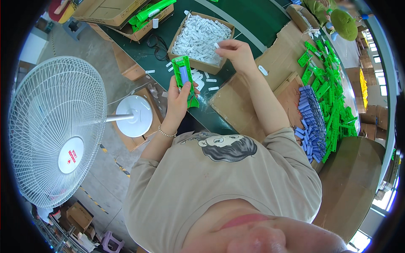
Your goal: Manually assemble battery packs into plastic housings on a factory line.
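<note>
My left hand (179,95) is closed round a bright green plastic housing (192,102), held upright over the table's near edge. Inside the housing lies a blue cylindrical battery (184,74), with a thin wire by its side. My right hand (237,54) pinches a small white plastic piece (217,45) between thumb and fingertips, above the right side of an open cardboard box (206,66). That box is heaped with similar white pieces (198,37). Several more loose white pieces (213,88) lie on the green tabletop beside the housing.
Flattened cardboard (236,99) covers the table under my right arm. Blue batteries (310,122) and a pile of green housings (327,88) lie further right. A box with green parts (145,25) stands at the far left. A large white fan (59,130) is at my left.
</note>
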A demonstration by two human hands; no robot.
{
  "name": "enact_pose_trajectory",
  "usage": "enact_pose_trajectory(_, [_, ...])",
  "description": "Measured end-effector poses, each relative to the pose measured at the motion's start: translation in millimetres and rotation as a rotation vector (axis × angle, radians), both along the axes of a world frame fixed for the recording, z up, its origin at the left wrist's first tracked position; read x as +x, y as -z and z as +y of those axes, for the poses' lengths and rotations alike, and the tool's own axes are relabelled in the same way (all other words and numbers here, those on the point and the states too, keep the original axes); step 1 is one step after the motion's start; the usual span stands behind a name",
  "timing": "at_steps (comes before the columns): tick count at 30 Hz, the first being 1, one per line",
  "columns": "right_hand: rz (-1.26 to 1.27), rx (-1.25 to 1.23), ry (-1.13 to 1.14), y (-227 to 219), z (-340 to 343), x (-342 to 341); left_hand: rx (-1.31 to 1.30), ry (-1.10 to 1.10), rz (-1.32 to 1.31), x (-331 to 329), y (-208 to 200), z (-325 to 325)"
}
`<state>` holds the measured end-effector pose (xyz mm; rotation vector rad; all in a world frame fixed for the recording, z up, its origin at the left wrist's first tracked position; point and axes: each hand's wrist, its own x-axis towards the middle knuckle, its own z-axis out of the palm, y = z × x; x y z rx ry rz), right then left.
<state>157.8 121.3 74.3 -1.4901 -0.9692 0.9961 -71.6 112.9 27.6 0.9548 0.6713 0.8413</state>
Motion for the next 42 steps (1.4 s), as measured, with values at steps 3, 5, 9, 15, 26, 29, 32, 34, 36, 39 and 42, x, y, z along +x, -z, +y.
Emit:
enact_pose_trajectory(3, [0.095,0.269,-0.113,-6.2,-18.3,-12.0,-0.001,-0.001,-0.059,0.7,-7.1,0.7])
enact_pose_trajectory(5, [0.167,0.306,-0.139,-14.1,-31.6,-22.1,0.061,0.002,-0.073,4.6,-14.4,0.1])
enact_pose_trajectory(9, [0.455,0.400,-0.156,-12.2,-53.5,-43.0,0.193,-0.012,0.028,12.4,-38.9,-2.9])
enact_pose_trajectory(15, [1.079,0.331,-0.142,2.6,-71.6,-73.2,0.268,-0.021,-0.144,29.6,-42.0,-8.7])
enact_pose_trajectory(26, [-0.066,0.016,-0.106,-39.0,-82.6,-40.4,0.273,0.086,0.088,29.3,-37.3,-7.7])
enact_pose_trajectory(29, [-0.552,-0.061,-0.241,-43.6,-88.1,-26.9,0.335,0.207,0.234,27.4,-38.4,-5.0])
enact_pose_trajectory(32, [-0.642,-0.064,-0.413,-42.5,-90.5,-17.1,0.340,0.328,0.366,26.3,-30.8,-5.8])
enact_pose_trajectory(34, [-0.685,-0.116,-0.502,-41.7,-92.0,-13.5,0.342,0.349,0.366,27.6,-26.8,-7.3])
enact_pose_trajectory(36, [-0.553,-0.157,-0.507,-36.4,-93.8,-11.6,0.342,0.368,0.368,29.0,-24.1,-10.8])
enact_pose_trajectory(39, [-0.094,-0.086,-0.055,-7.3,-95.8,-2.2,0.369,0.275,0.266,35.9,-20.5,-14.0])
enact_pose_trajectory(42, [0.122,-0.052,0.047,-8.1,-93.2,-8.8,0.161,0.378,0.243,36.3,-14.6,-16.0])
